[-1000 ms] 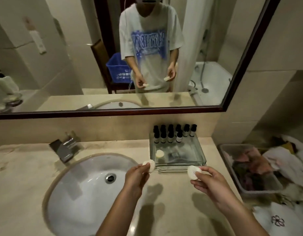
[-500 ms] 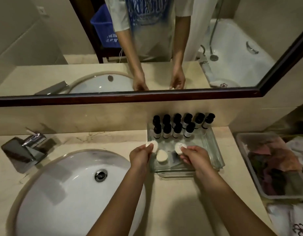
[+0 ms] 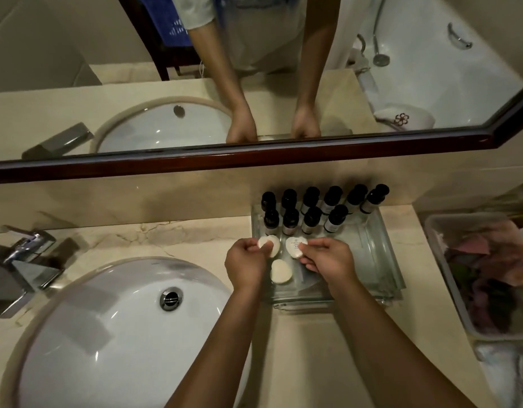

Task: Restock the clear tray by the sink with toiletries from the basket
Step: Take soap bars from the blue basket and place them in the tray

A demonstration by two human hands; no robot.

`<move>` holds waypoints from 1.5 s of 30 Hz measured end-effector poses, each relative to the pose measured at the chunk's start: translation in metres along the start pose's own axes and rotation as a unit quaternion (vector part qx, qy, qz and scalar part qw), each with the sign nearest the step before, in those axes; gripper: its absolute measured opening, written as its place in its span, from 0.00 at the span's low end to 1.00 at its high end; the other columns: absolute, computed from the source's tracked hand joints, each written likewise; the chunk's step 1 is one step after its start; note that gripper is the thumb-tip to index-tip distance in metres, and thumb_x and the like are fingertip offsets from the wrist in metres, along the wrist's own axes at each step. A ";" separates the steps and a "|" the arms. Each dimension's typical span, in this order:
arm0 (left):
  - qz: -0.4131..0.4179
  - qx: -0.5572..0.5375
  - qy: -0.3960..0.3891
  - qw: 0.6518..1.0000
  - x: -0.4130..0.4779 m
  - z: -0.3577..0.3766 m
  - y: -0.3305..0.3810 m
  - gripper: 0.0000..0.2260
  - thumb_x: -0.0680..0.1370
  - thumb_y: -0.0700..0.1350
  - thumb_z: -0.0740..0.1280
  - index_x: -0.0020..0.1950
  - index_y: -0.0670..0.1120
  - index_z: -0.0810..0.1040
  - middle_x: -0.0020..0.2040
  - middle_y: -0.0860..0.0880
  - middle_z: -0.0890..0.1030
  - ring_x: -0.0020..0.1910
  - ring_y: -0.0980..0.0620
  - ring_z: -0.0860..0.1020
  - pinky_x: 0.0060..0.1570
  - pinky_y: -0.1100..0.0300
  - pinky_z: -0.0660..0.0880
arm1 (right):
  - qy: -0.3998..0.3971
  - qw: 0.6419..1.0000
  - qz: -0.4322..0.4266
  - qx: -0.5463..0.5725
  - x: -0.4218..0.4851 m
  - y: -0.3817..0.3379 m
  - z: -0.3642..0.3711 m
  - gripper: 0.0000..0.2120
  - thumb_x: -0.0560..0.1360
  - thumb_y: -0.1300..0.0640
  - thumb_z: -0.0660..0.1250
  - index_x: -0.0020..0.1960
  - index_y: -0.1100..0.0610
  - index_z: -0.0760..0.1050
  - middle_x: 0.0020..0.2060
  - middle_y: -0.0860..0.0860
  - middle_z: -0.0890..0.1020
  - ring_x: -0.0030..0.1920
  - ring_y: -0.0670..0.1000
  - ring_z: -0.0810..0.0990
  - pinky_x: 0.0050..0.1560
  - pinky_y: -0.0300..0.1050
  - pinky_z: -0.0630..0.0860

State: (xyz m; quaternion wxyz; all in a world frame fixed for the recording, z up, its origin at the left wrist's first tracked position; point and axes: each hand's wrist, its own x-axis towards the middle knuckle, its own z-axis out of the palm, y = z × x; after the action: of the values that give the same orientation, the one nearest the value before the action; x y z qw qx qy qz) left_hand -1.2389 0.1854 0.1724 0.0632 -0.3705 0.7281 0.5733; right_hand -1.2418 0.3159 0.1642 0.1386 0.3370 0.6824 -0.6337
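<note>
Our left hand (image 3: 245, 263) pinches a round soap (image 3: 268, 244) and our right hand (image 3: 328, 260) a second soap (image 3: 294, 246) over the clear tray (image 3: 375, 254), a third soap (image 3: 280, 270) lying between the hands; next we should set both flat beside it.

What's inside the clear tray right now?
The clear tray holds ten dark-capped bottles at its back and one loose soap at front left. The left hand pinches a second soap, the right hand a third soap, above it. The right hand covers part of the floor.
</note>
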 end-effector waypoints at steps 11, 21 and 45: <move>0.077 0.101 -0.008 0.992 0.001 -0.006 0.002 0.09 0.72 0.43 0.73 0.50 0.44 0.81 0.41 0.51 0.77 0.42 0.52 0.75 0.44 0.63 0.66 | 0.074 0.970 -0.178 -0.146 -0.027 0.012 0.006 0.05 0.72 0.60 0.70 0.42 0.57 0.74 0.30 0.46 0.76 0.33 0.50 0.78 0.37 0.42 0.75; 0.068 0.067 -0.013 0.995 -0.004 -0.019 -0.007 0.13 0.72 0.47 0.73 0.54 0.46 0.80 0.44 0.52 0.79 0.46 0.53 0.77 0.49 0.62 0.71 | 0.008 0.858 -0.301 -0.415 -0.050 0.040 0.025 0.21 0.68 0.51 0.73 0.59 0.55 0.74 0.54 0.53 0.75 0.54 0.55 0.75 0.52 0.47 0.72; 0.031 -0.067 -0.155 0.985 -0.033 -0.033 -0.020 0.09 0.74 0.37 0.70 0.46 0.52 0.77 0.39 0.48 0.77 0.38 0.51 0.77 0.47 0.55 0.76 | -0.100 0.993 -0.009 0.067 -0.059 0.026 0.012 0.05 0.74 0.65 0.67 0.49 0.59 0.75 0.30 0.51 0.83 0.28 0.46 0.81 0.33 0.40 0.79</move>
State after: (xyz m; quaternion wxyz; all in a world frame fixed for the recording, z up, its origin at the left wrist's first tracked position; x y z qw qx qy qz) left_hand -1.1919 0.1703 0.1849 0.1326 -0.2574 0.6804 0.6732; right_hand -1.1844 0.2869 0.1786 0.1772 0.2744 0.6242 -0.7097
